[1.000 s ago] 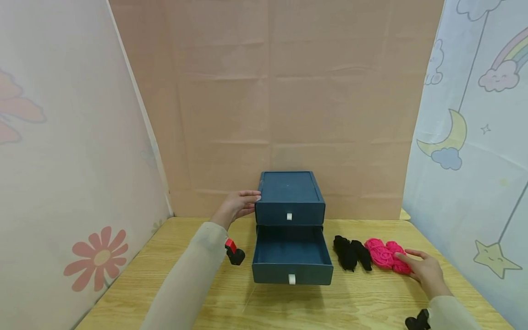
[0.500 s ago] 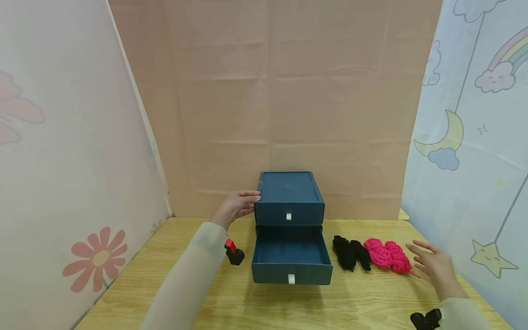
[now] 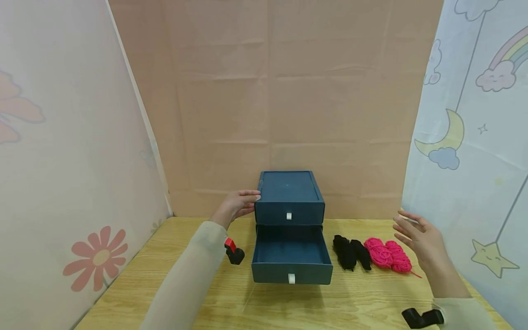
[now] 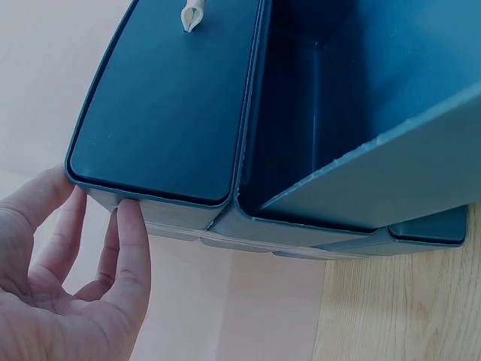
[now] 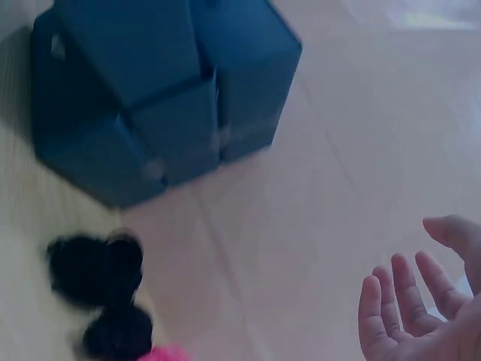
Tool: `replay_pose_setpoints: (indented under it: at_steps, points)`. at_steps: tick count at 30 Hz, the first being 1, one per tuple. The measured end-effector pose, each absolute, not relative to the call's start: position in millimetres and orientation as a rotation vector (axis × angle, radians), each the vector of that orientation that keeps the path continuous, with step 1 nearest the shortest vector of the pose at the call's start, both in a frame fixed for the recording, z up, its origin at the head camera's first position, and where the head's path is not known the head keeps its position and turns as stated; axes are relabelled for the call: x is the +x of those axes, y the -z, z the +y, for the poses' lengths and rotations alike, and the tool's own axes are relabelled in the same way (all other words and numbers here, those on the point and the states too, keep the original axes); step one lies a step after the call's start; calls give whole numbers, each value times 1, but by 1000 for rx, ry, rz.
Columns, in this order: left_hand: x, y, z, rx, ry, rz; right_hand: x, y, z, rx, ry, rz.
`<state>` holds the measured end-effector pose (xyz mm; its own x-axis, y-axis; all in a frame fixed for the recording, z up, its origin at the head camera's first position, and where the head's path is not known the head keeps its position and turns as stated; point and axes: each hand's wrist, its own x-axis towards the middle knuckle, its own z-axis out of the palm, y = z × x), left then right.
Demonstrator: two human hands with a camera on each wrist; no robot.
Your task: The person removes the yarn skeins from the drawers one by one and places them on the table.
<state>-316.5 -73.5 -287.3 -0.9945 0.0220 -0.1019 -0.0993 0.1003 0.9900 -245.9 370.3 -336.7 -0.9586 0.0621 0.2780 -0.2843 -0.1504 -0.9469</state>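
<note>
A dark blue drawer unit (image 3: 288,186) stands at the back of the wooden table. Its upper drawer front (image 4: 158,105) is closed, while the drawer below (image 3: 292,274) is pulled out with nothing visible inside. My left hand (image 3: 237,207) touches the unit's left side near the top front corner, fingertips (image 4: 129,214) against the wall. To the right lie two black yarn skeins (image 3: 345,252) and, beside them, two bright pink yarn skeins (image 3: 387,255) with a loose tail. Fingers spread, my right hand (image 3: 422,238) hovers right of the pink yarn and holds nothing.
A tan paper backdrop (image 3: 268,101) rises behind the unit. Patterned white sheets border the table (image 3: 198,298) left and right. Black wrist cameras are strapped on both wrists. Another blue tier (image 4: 428,226) shows under the pulled-out drawer in the left wrist view.
My right hand has let go of the pink yarn, pulled back to the right, then lifted up. The left hand stays on the unit. The drawers and yarn remain in place.
</note>
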Motion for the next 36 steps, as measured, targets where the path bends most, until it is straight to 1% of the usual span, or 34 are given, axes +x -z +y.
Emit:
replay_pose_setpoints:
  at_steps: [4,9,14,20,27,36]
  points:
    - [-315,287,-74,-63,-2019,2296,-231,319,338,449,-2195,-1871]
    - [-315,288,-75,-45,-2004,2309,-211,305,302,536,-2001,-2049]
    - [-316,288,-75,-48,-2015,2298,-194,302,270,602,-1833,-2170]
    - [-315,287,-74,-67,-1998,2317,-177,313,239,671,-1836,-2214]
    - [-314,287,-75,-68,-2006,2310,-164,331,217,844,-1935,-2306]
    - [-316,287,-74,-83,-2004,2311,-165,361,201,808,-2089,-2537]
